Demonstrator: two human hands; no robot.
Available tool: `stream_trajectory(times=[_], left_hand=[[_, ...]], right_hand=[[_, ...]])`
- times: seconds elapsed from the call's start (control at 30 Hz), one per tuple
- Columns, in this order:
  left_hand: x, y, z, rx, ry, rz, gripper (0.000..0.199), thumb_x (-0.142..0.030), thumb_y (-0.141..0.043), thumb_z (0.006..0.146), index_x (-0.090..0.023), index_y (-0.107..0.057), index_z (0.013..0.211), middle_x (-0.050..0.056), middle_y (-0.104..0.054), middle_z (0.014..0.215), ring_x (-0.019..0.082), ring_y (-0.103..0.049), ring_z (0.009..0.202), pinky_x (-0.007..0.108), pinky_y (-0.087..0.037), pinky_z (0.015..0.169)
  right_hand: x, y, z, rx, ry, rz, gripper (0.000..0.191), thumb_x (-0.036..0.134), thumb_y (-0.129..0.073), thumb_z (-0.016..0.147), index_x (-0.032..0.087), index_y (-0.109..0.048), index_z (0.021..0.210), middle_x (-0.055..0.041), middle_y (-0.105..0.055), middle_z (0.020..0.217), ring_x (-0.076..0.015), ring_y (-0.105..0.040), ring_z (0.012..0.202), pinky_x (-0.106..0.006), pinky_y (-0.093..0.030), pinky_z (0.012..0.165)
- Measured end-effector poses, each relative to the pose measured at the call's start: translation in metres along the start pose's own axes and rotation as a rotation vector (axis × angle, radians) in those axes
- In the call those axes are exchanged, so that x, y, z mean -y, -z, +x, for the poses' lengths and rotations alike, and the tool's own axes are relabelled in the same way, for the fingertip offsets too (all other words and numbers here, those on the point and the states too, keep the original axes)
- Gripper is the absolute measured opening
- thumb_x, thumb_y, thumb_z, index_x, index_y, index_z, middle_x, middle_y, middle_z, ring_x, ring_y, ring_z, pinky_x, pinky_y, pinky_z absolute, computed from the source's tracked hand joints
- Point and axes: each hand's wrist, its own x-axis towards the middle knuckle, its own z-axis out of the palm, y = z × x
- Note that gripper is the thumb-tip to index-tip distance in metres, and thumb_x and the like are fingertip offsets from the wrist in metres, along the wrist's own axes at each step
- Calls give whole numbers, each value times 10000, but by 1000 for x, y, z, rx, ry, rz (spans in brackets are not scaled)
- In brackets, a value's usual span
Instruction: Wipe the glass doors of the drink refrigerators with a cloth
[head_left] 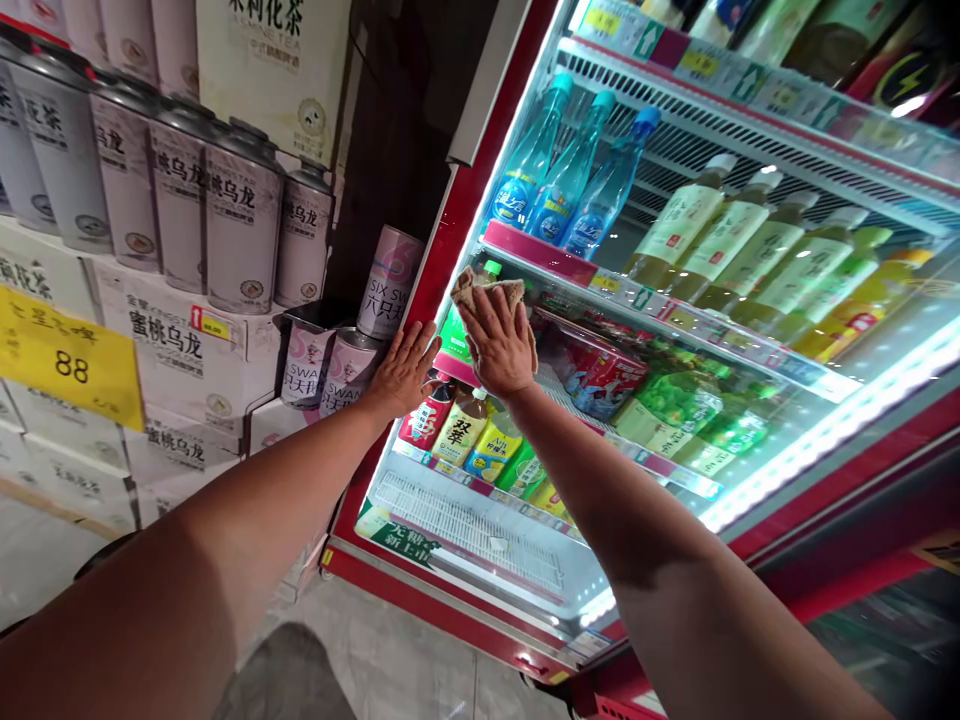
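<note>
My right hand (499, 340) presses a crumpled brown cloth (466, 286) against the glass door of a lit drinks fridge (442, 345). Its fingers lie spread over the cloth, which sticks out past the fingertips and on both sides. My left hand (405, 372) rests flat on the fridge's red frame, fingers extended, with nothing in it. Behind the glass, bottles stand on wire shelves: blue-tinted bottles (546, 185) above the cloth and pale-labelled tea bottles (686, 225) to the right. Colourful bottles (459, 428) sit below my hands.
To the left, large pinkish cans (241, 225) stand on stacked white cartons (180, 350) with a yellow price sign (67, 360). Smaller cans (390, 280) are close beside my left hand. Grey tiled floor (405, 640) lies below. Another red-framed unit (847, 570) is at the lower right.
</note>
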Motion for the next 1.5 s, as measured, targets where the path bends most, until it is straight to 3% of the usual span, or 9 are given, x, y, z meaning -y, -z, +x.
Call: stream_trajectory(times=[0.17, 0.4, 0.5, 0.67, 0.9, 1.07, 1.17, 1.27, 1.5], left_hand=[[3, 4, -9, -19, -33, 1, 724, -341, -572, 982, -23, -351, 1593, 202, -171, 1721, 329, -57, 1616, 496, -179, 1326], [2, 2, -21, 29, -17, -32, 717, -305, -489, 1002, 4, -274, 1613, 212, -119, 1730, 318, 1, 1617, 482, -177, 1330], [2, -2, -30, 52, -11, -45, 779, -246, -488, 967, -7, -180, 1641, 212, -92, 1736, 328, -12, 1620, 489, -184, 1327], [6, -5, -53, 61, 12, -98, 774, -142, -452, 919, -52, -204, 1647, 210, -234, 1712, 309, -198, 1607, 470, -299, 1290], [16, 6, -63, -18, 102, -133, 666, -149, -510, 893, -97, -418, 1552, 207, -472, 1572, 336, -423, 1493, 519, -345, 1246], [22, 4, -55, -105, 72, -170, 955, -162, -560, 870, -119, -40, 1669, 216, -219, 1713, 352, -230, 1593, 551, -303, 1262], [24, 4, -45, -152, 17, -176, 1065, -183, -593, 868, -130, 120, 1658, 210, -6, 1746, 371, -104, 1615, 565, -284, 1272], [22, 6, -35, -197, -36, -199, 1125, -244, -637, 882, -129, 185, 1642, 209, 95, 1738, 383, -35, 1615, 580, -240, 1291], [16, 9, -24, -161, -130, -207, 1297, -255, -776, 797, -137, 206, 1636, 218, 142, 1729, 394, 44, 1608, 597, -236, 1289]], right_hand=[[5, -1, -5, 174, 228, 46, 555, 278, -410, 1060, 310, -384, 1614, 17, -319, 1715, -229, -216, 1615, -525, -151, 1339], [23, -2, 32, 32, -24, 100, 546, 282, -407, 1062, 286, -398, 1608, -20, -278, 1732, -278, -159, 1627, -609, -105, 1327], [39, -13, 32, 68, 20, 135, 541, 246, -425, 1049, 292, -425, 1589, -2, -277, 1733, -267, -142, 1630, -608, -94, 1330], [44, -24, 24, 193, 230, 180, 537, 184, -461, 1019, 300, -490, 1543, 39, -331, 1709, -207, -191, 1620, -517, -96, 1355], [55, -35, 7, 126, 170, 177, 562, 185, -464, 1024, 275, -450, 1579, 6, -290, 1722, -233, -164, 1624, -527, -117, 1354], [49, -36, -6, 197, 347, 185, 539, 190, -475, 1021, 285, -492, 1552, 23, -337, 1703, -211, -209, 1614, -482, -147, 1358], [40, -31, -7, 116, 233, 175, 606, 169, -464, 1017, 270, -395, 1611, -7, -289, 1722, -228, -170, 1623, -510, -132, 1354], [39, -31, -14, 57, 127, 167, 650, 134, -448, 1011, 268, -337, 1638, -21, -257, 1729, -243, -130, 1630, -542, -112, 1349], [29, -34, -42, 160, 355, 196, 648, 165, -482, 1019, 327, -336, 1630, 18, -345, 1697, -211, -234, 1607, -494, -211, 1338]])
